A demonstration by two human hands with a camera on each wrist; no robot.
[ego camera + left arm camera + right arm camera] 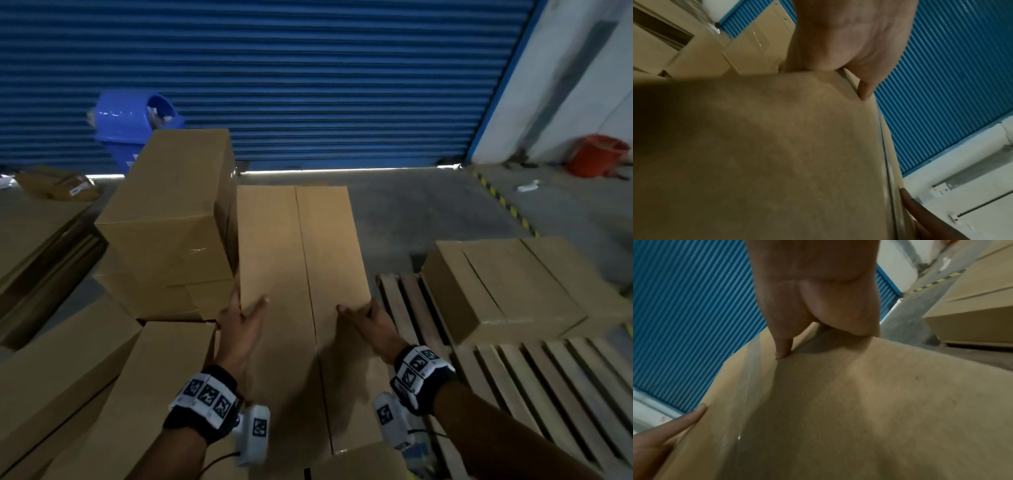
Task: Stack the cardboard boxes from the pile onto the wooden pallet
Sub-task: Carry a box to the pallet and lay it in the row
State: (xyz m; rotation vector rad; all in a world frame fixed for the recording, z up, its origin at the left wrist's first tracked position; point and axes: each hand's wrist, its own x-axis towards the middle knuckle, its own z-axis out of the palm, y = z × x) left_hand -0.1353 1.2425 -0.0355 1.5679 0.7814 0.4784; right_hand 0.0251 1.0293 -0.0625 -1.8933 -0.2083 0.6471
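Note:
I hold a long cardboard box (301, 257) lengthwise in front of me, its taped seam running away from me. My left hand (241, 318) grips its left edge, thumb on top and fingers down the side. My right hand (368, 323) grips the right edge the same way. The left wrist view shows the box top (777, 154) under my left hand (849, 40); the right wrist view shows the box top (859, 402) under my right hand (813, 288). The wooden pallet (513, 377) lies to the right, with one flat box (520, 287) on its far part.
The pile of boxes (171, 219) stands to the left, touching the held box. More boxes (68, 377) lie at the near left. Flattened cardboard (34, 240) lies further left. A blue bin (130, 126) and a blue roller shutter (308, 68) are behind. An orange bucket (594, 154) sits far right.

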